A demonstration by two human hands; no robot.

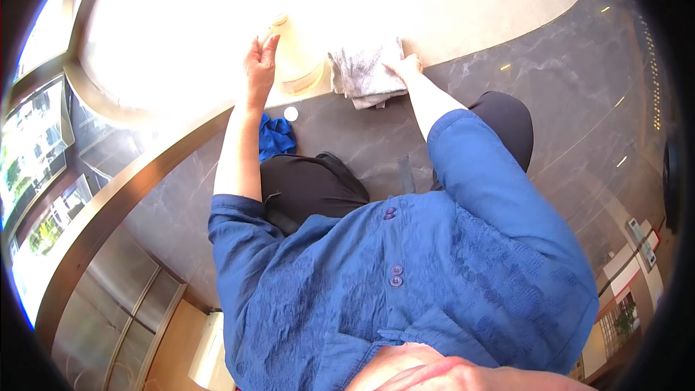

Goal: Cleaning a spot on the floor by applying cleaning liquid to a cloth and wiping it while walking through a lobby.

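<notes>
My right hand [408, 67] grips the right edge of a folded grey-white cloth [366, 73] at the border of the brightly lit surface. My left hand [261, 62] is raised with its thumb and fingers drawn close together; glare hides whether anything small is between them. Just right of it is a pale yellowish translucent container [300, 60], probably a bottle, its outline washed out by light. A small round white disc [291, 114], like a cap, lies on the dark marbled floor. Near my left forearm is a crumpled blue cloth [277, 136].
The glaring pale surface [488, 5] has a curved edge against the dark marbled floor [559, 87]. A curved brown metal-looking rim [130, 184] sweeps along the left. My bent knees [505, 122] are close to the work area. Windows [38, 136] stand at the far left.
</notes>
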